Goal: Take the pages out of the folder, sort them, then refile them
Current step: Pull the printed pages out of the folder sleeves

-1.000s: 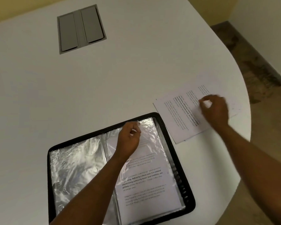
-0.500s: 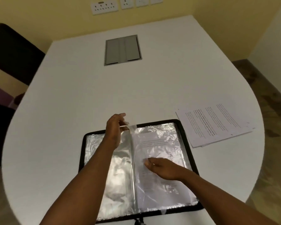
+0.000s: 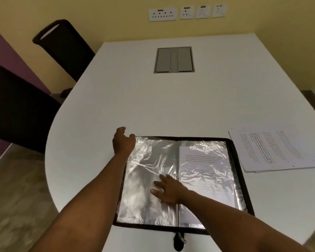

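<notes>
White table (image 3: pixel 171 106), open black folder (image 3: pixel 233 157) of crinkled sleeves, printed pages (image 3: pixel 273 151) beside; hands (image 3: pixel 166 190) open, empty.

yellow wall (image 3: pixel 116 24) with sockets (image 3: pixel 162 14); white table (image 3: pixel 171 99); black chairs (image 3: pixel 62 46) left.

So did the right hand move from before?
Yes. The right hand left the loose printed pages and now presses flat on the black zip folder's left clear sleeve.

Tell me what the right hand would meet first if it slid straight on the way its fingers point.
The right hand lies flat, fingers pointing left across the empty plastic sleeve. Going on, it would probably reach the folder's black edge beside the left forearm, though depth is unclear.
</notes>
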Motion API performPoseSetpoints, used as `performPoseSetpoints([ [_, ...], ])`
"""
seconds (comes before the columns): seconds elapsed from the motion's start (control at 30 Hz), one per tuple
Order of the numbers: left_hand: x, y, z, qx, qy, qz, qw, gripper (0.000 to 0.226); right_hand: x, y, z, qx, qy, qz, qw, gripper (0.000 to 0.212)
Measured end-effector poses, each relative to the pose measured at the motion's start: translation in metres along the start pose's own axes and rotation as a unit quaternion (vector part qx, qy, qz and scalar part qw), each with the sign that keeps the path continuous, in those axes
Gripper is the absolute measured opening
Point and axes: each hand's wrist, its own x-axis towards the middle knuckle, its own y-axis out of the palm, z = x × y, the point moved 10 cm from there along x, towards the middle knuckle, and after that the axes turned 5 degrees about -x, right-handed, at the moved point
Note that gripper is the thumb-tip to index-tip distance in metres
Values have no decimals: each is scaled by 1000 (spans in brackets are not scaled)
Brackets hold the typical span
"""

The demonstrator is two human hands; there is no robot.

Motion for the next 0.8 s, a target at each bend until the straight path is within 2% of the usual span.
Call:
performPoseSetpoints([
  [0.13,-32,23,-3,58,118,58,990,35,14,19,37,-14,-56,22,998,85],
  [0.2,-49,49,6,65,134,110,983,33,9,17,45,53,-62,13,997,68],
  [0.27,-66,80,18,88,128,173,973,36,-2,-4,36,107,-52,-75,990,49],
  [0.37,-90,123,29,126,149,252,948,40,-28,-37,-12,119,-3,-237,964,30],
  [0.47,-109,161,33,148,163,312,924,44,-66,-59,-81,97,73,-396,910,18],
  [0.5,-113,171,32,157,172,322,918,43,-77,-63,-102,89,99,-421,897,22],
  [0.57,-121,190,27,184,198,336,902,46,-90,-67,-143,73,150,-428,888,31],
  [0.67,-123,214,21,219,237,342,882,52,-97,-74,-195,43,218,-392,893,42],
  [0.8,-115,237,12,244,263,338,870,60,-95,-88,-229,17,242,-343,908,58],
])
